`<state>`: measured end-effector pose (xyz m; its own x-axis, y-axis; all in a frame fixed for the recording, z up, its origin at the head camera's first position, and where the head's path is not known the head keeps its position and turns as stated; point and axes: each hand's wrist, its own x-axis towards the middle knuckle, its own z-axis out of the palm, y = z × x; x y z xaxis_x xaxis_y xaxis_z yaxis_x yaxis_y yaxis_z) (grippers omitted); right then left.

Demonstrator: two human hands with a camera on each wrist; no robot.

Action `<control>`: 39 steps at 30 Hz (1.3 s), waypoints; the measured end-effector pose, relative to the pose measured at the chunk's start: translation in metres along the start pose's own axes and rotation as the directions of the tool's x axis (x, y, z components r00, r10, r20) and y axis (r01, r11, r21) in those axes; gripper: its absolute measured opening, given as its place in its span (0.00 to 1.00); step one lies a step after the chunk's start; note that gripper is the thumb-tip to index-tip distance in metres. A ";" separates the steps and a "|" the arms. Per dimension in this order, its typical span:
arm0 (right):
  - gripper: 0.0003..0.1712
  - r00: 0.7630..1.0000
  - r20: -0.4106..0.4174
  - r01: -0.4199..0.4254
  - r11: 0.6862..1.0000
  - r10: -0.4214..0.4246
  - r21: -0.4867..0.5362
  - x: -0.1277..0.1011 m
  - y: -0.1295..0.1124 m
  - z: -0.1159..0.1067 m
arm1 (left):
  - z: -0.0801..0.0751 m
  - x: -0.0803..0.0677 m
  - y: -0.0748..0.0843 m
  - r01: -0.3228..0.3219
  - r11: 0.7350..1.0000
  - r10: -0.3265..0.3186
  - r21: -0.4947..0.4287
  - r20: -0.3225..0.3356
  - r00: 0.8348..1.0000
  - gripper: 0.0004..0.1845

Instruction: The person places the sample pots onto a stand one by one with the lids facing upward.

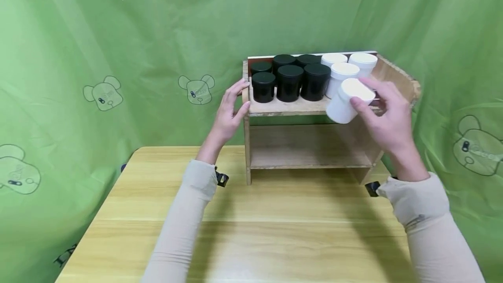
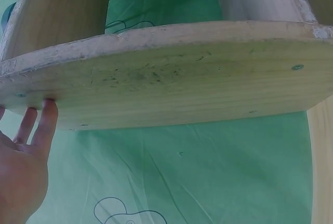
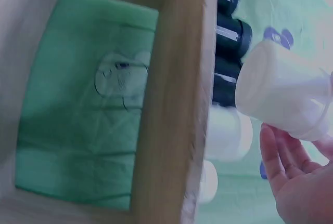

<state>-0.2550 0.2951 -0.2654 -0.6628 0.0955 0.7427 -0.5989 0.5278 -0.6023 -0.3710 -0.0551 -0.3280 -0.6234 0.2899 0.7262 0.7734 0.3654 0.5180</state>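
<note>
My right hand [image 1: 391, 117] grips a white lidded jar [image 1: 346, 106] by its lid end. The jar tilts in front of the upper shelf's right part, its base toward the lower left. In the right wrist view that white jar [image 3: 283, 89] hangs beside the shelf edge, clear of the board. My left hand [image 1: 229, 110] rests on the left side panel [image 1: 246, 95] of the small wooden shelf; in the left wrist view its fingertips touch the panel's outer face [image 2: 171, 89]. On the top board stand several black lidded jars [image 1: 290, 84] at left and white jars [image 1: 344, 73] right of them.
The wooden shelf unit has a lower board [image 1: 310, 147] beneath the top one. It stands toward the back of a light wooden table [image 1: 251, 235]. A green curtain [image 1: 157, 34] with bear outlines hangs behind and at both sides.
</note>
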 end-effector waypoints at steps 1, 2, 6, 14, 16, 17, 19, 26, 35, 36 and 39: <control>0.26 1.000 -0.019 -0.015 1.000 0.015 0.002 0.003 0.000 -0.003 | 0.000 0.000 0.000 0.002 1.000 -0.002 -0.002 0.000 1.000 0.28; 0.27 0.999 -0.039 -0.037 0.999 0.037 0.005 0.006 0.000 -0.007 | 0.001 -0.001 0.000 0.003 1.000 -0.003 -0.002 0.000 1.000 0.28; 0.27 0.983 -0.113 -0.141 0.990 0.141 0.014 0.016 0.005 -0.017 | 0.001 -0.001 0.000 0.003 1.000 -0.003 -0.006 -0.001 1.000 0.29; 0.30 0.945 -0.178 -0.280 0.960 0.273 -0.016 0.027 0.023 -0.030 | 0.000 -0.002 -0.002 0.014 1.000 -0.014 0.004 0.004 1.000 0.28; 0.32 0.934 -0.174 -0.321 0.946 0.311 -0.033 0.030 0.024 -0.033 | 0.000 -0.003 -0.003 0.008 1.000 -0.008 0.004 0.003 1.000 0.28; 0.32 0.929 -0.172 -0.338 0.940 0.327 -0.044 0.032 0.024 -0.034 | 0.001 -0.003 -0.003 0.003 1.000 -0.003 0.003 0.003 1.000 0.28; 0.34 0.919 -0.166 -0.372 0.925 0.357 -0.072 0.036 0.026 -0.035 | 0.001 -0.002 -0.003 -0.006 1.000 0.006 -0.001 0.001 1.000 0.28; 0.38 0.899 -0.150 -0.430 0.895 0.412 -0.117 0.053 0.038 -0.029 | -0.003 0.002 -0.002 -0.024 1.000 0.024 0.005 -0.006 1.000 0.28; 0.39 0.908 -0.161 -0.416 0.883 0.388 -0.219 0.061 0.050 -0.021 | -0.001 0.002 -0.001 -0.011 1.000 0.011 -0.012 -0.003 1.000 0.28; 0.39 0.910 -0.159 -0.411 0.881 0.383 -0.233 0.061 0.052 -0.020 | -0.001 0.002 -0.001 -0.008 1.000 0.008 -0.013 -0.004 1.000 0.28; 0.39 0.913 -0.147 -0.406 0.872 0.379 -0.272 0.061 0.056 -0.020 | 0.001 0.000 -0.001 0.001 1.000 -0.001 -0.015 -0.002 1.000 0.28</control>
<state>-0.3202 0.3472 -0.2482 -0.7663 0.4117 0.4932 -0.1309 0.6515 -0.7473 -0.3721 -0.0551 -0.3289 -0.6238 0.2874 0.7268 0.7744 0.3525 0.5254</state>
